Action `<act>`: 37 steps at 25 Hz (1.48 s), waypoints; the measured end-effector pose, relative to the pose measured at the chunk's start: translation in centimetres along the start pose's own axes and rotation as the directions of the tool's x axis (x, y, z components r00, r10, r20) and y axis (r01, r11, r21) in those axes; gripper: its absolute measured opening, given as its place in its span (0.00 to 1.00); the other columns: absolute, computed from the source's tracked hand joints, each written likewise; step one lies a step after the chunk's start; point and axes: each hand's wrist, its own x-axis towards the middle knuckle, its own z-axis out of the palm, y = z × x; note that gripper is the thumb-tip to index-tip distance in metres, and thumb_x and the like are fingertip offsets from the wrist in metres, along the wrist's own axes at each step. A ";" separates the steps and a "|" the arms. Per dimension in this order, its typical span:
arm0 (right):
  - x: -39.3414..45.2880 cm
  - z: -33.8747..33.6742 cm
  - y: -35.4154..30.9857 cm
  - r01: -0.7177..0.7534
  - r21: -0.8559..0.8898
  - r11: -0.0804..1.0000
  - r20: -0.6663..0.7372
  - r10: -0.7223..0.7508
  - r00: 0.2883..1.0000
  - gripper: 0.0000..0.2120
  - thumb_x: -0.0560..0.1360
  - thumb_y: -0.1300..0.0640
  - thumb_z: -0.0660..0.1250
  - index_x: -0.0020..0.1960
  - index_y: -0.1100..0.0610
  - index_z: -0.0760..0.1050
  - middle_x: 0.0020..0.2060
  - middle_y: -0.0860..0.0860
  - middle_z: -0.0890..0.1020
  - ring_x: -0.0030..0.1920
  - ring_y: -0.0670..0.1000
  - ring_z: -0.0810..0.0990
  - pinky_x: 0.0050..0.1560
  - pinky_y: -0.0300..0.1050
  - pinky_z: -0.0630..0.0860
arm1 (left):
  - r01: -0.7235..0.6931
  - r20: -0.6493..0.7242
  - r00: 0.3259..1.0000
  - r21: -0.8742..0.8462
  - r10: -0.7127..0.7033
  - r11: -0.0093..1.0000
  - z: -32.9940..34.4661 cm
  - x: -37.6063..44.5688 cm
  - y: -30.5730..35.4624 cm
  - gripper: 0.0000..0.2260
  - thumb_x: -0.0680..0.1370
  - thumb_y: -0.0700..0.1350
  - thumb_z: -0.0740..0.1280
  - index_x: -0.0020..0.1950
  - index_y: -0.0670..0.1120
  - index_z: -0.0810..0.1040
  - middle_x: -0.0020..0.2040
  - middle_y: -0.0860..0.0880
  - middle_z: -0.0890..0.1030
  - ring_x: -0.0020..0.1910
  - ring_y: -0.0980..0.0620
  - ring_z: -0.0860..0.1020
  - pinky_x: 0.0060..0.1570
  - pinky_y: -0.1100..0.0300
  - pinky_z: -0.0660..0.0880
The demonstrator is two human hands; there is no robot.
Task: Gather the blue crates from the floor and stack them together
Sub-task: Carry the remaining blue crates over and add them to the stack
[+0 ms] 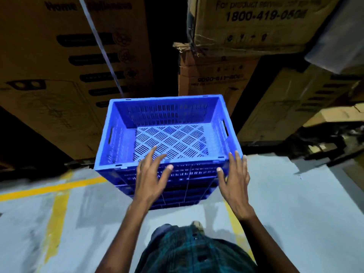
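A stack of blue slotted crates (122, 138) stands on the grey floor straight ahead, the top crate empty and open upward. My left hand (151, 178) hovers over the near rim of the top crate, fingers spread, holding nothing. My right hand (235, 178) is at the near right corner of the same crate, fingers apart, close to the rim. Whether either hand touches the plastic is unclear. The lower crates of the stack show only as their near walls under my hands.
Large cardboard boxes (59, 66) rise on the left and more cardboard boxes (246, 26) behind and to the right of the stack, with a dark gap between. Yellow floor lines (53, 213) mark the grey concrete on both sides of me.
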 end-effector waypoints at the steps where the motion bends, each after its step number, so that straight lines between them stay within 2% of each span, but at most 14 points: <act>1: -1.6 0.0 0.2 -0.013 0.040 0.999 0.003 0.013 1.000 0.29 0.81 0.48 0.60 0.79 0.53 0.57 0.80 0.49 0.55 0.81 0.53 0.51 0.74 0.58 0.59 | -0.047 0.026 0.998 -0.053 0.049 0.997 0.5 -1.2 0.8 0.19 0.79 0.60 0.62 0.68 0.55 0.74 0.79 0.55 0.60 0.77 0.51 0.63 0.70 0.44 0.65; 3: -4.6 -0.4 0.2 -0.045 0.108 0.993 -0.043 0.050 0.998 0.30 0.81 0.49 0.60 0.79 0.53 0.56 0.80 0.50 0.56 0.80 0.52 0.54 0.75 0.54 0.59 | -0.134 0.115 0.981 -0.178 0.156 0.975 1.2 -3.1 1.9 0.18 0.80 0.58 0.63 0.68 0.55 0.74 0.79 0.59 0.57 0.78 0.58 0.58 0.70 0.51 0.67; 6: -9.1 -1.2 -0.9 -0.125 0.142 0.982 -0.163 0.148 0.976 0.28 0.80 0.57 0.64 0.77 0.62 0.61 0.77 0.58 0.63 0.78 0.57 0.61 0.77 0.52 0.60 | -0.269 0.264 0.905 -0.254 0.334 0.929 1.0 -5.1 2.3 0.16 0.81 0.53 0.63 0.69 0.53 0.74 0.80 0.56 0.57 0.79 0.56 0.58 0.71 0.53 0.67; 9: -16.3 -2.5 -2.0 -0.225 0.166 0.960 -0.330 0.269 0.905 0.26 0.78 0.60 0.66 0.74 0.64 0.66 0.73 0.60 0.69 0.75 0.57 0.66 0.75 0.50 0.62 | -0.405 0.382 0.766 -0.338 0.517 0.849 0.4 -7.4 2.5 0.15 0.81 0.52 0.63 0.68 0.54 0.74 0.78 0.56 0.61 0.77 0.56 0.63 0.67 0.60 0.67; 13: -27.5 -4.0 -1.5 -0.388 0.207 0.898 -0.469 0.440 0.766 0.25 0.78 0.60 0.66 0.74 0.62 0.68 0.72 0.57 0.72 0.74 0.56 0.68 0.74 0.50 0.65 | -0.451 0.471 0.619 -0.441 0.628 0.776 1.6 -10.9 4.3 0.14 0.81 0.47 0.65 0.66 0.51 0.75 0.75 0.53 0.66 0.71 0.61 0.66 0.60 0.76 0.63; 17: -38.7 -5.7 -0.2 -0.536 0.334 0.775 -0.565 0.620 0.544 0.24 0.78 0.63 0.66 0.72 0.62 0.69 0.70 0.57 0.73 0.71 0.58 0.72 0.68 0.60 0.71 | -0.492 0.535 0.396 -0.563 0.746 0.664 4.0 -17.1 7.6 0.16 0.80 0.43 0.65 0.68 0.50 0.73 0.72 0.54 0.68 0.70 0.52 0.70 0.64 0.58 0.71; 19: -44.4 -6.3 0.9 -0.596 0.386 0.704 -0.585 0.687 0.432 0.23 0.77 0.64 0.67 0.72 0.63 0.69 0.68 0.58 0.74 0.67 0.60 0.74 0.64 0.62 0.73 | -0.487 0.583 0.285 -0.595 0.761 0.639 5.4 -21.2 9.1 0.16 0.80 0.45 0.65 0.69 0.51 0.72 0.71 0.54 0.71 0.68 0.51 0.73 0.62 0.51 0.74; 22: -52.6 -7.1 2.3 -0.664 0.452 0.595 -0.559 0.769 0.309 0.23 0.77 0.63 0.66 0.72 0.61 0.69 0.67 0.57 0.76 0.66 0.58 0.76 0.62 0.61 0.74 | -0.439 0.622 0.162 -0.650 0.766 0.621 7.6 -28.0 10.7 0.16 0.81 0.47 0.65 0.69 0.54 0.71 0.67 0.58 0.73 0.61 0.55 0.76 0.56 0.54 0.76; 24: -58.5 -8.0 3.2 -0.693 0.482 0.536 -0.529 0.809 0.258 0.23 0.78 0.61 0.66 0.72 0.59 0.70 0.67 0.55 0.76 0.66 0.57 0.76 0.62 0.60 0.75 | -0.378 0.675 0.132 -0.642 0.726 0.667 9.6 -33.9 11.7 0.17 0.80 0.47 0.65 0.69 0.52 0.72 0.66 0.57 0.76 0.58 0.55 0.78 0.54 0.53 0.78; 26: -64.0 -8.8 4.0 -0.719 0.460 0.521 -0.527 0.812 0.251 0.21 0.78 0.60 0.66 0.71 0.58 0.71 0.67 0.53 0.77 0.65 0.55 0.76 0.61 0.58 0.76 | -0.334 0.733 0.080 -0.618 0.675 0.712 11.4 -40.0 13.0 0.16 0.80 0.45 0.66 0.68 0.48 0.74 0.65 0.53 0.78 0.56 0.52 0.80 0.53 0.50 0.79; 29: -70.8 -10.1 6.2 -0.741 0.522 0.423 -0.486 0.861 0.150 0.19 0.77 0.63 0.65 0.68 0.60 0.73 0.64 0.53 0.79 0.61 0.54 0.78 0.56 0.56 0.78 | -0.351 0.787 -0.071 -0.595 0.613 0.723 14.0 -48.2 15.1 0.16 0.80 0.42 0.67 0.68 0.43 0.75 0.63 0.48 0.80 0.54 0.48 0.82 0.54 0.51 0.78; 34: -78.1 -9.9 12.1 -0.720 0.662 0.210 -0.306 0.952 -0.004 0.17 0.77 0.67 0.65 0.65 0.66 0.75 0.61 0.59 0.80 0.60 0.58 0.80 0.61 0.51 0.76 | -0.452 0.806 -0.293 -0.590 0.513 0.669 19.6 -56.5 17.9 0.15 0.79 0.42 0.67 0.65 0.43 0.76 0.55 0.46 0.83 0.45 0.52 0.80 0.46 0.59 0.76; 35: -78.9 -9.6 13.2 -0.706 0.687 0.171 -0.274 0.961 -0.034 0.17 0.76 0.68 0.65 0.65 0.66 0.75 0.61 0.60 0.80 0.59 0.57 0.80 0.60 0.48 0.76 | -0.478 0.821 -0.316 -0.571 0.476 0.667 20.7 -57.1 18.1 0.15 0.79 0.42 0.67 0.65 0.43 0.76 0.55 0.45 0.83 0.46 0.51 0.81 0.47 0.58 0.77; 37: -80.7 -9.3 16.3 -0.612 0.791 0.010 -0.154 0.971 -0.183 0.16 0.76 0.68 0.65 0.64 0.65 0.76 0.59 0.61 0.81 0.54 0.53 0.79 0.55 0.41 0.74 | -0.531 0.869 -0.308 -0.495 0.388 0.688 24.7 -59.1 18.5 0.15 0.79 0.41 0.67 0.65 0.42 0.76 0.56 0.42 0.83 0.49 0.45 0.82 0.48 0.56 0.76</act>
